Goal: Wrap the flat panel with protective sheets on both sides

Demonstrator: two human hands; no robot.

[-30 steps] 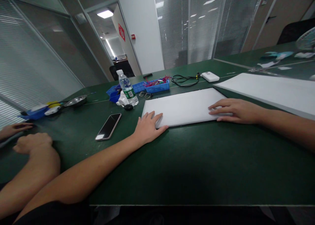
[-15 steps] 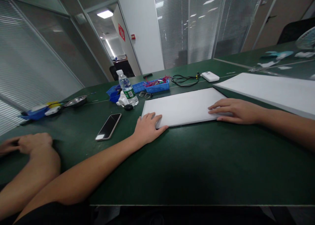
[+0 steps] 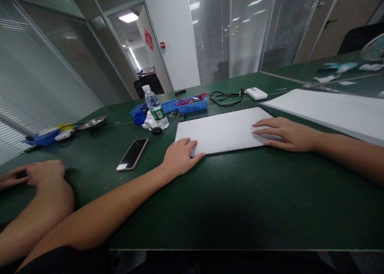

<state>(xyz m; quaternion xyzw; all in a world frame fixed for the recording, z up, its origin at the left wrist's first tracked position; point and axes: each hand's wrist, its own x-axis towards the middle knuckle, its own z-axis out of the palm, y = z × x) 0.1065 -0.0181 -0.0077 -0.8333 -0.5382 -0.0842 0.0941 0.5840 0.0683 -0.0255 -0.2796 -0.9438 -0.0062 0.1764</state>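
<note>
A flat white rectangular panel with a thin dark edge (image 3: 222, 130) lies on the green table (image 3: 228, 202) in front of me. Across its left end rests my left hand (image 3: 181, 156), open, the thumb along the near edge and the fingers reaching over the corner. My right hand (image 3: 288, 135) lies flat on the panel's right end, its fingers spread and pointing left. Neither hand is closed round anything. What sits beneath the panel is hidden.
Left of the panel are a smartphone (image 3: 132, 154), a water bottle (image 3: 156, 108) and eyeglasses (image 3: 177, 115). Behind stand blue trays (image 3: 192, 105), a black cable (image 3: 225, 98) and a white box (image 3: 256, 93). A large white board (image 3: 333, 110) lies right. Another person's hands (image 3: 45, 173) rest at far left.
My right hand has shifted very slightly, its fingers a little higher and more spread. My left hand stays in place. The other person's hands at the left have moved a little.
</note>
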